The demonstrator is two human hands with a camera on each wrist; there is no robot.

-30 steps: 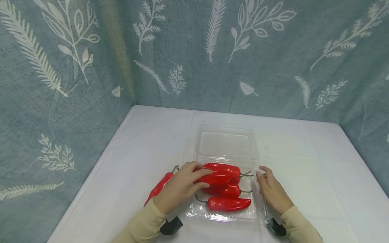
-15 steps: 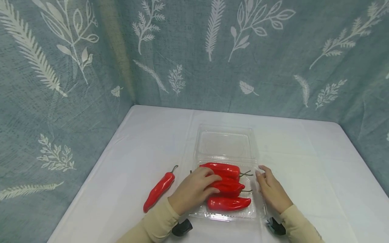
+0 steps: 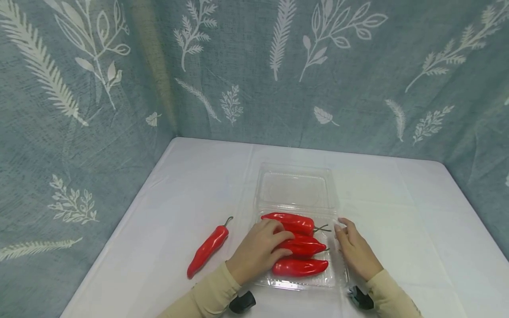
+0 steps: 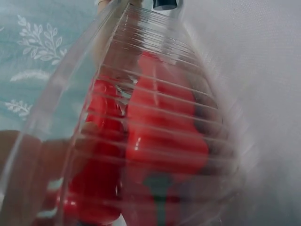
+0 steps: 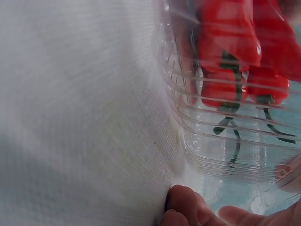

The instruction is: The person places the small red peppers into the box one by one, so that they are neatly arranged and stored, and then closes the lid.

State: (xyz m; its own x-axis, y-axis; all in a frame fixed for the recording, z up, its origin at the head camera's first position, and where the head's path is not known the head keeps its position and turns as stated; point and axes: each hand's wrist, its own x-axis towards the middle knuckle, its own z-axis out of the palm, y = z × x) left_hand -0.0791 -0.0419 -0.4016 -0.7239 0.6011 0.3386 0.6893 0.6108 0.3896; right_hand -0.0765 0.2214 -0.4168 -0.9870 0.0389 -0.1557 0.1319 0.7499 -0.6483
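Left hand (image 3: 258, 252): thumb and fingers curled round a red pepper (image 3: 307, 245) inside the clear box (image 3: 292, 285), lower middle of frame.
Right hand (image 3: 358, 251): at box's right side; cannot tell whether gripping.
Loose pepper (image 3: 208, 251): on table (image 3: 401, 221), lower left of centre.
Filling: at least three peppers boxed; one apparently left to pack.
Lid (image 3: 295, 190): open, frame centre; closing presumably outstanding.

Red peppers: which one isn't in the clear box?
The red pepper lying alone on the white table, left of the clear box; the other peppers are all in the box.
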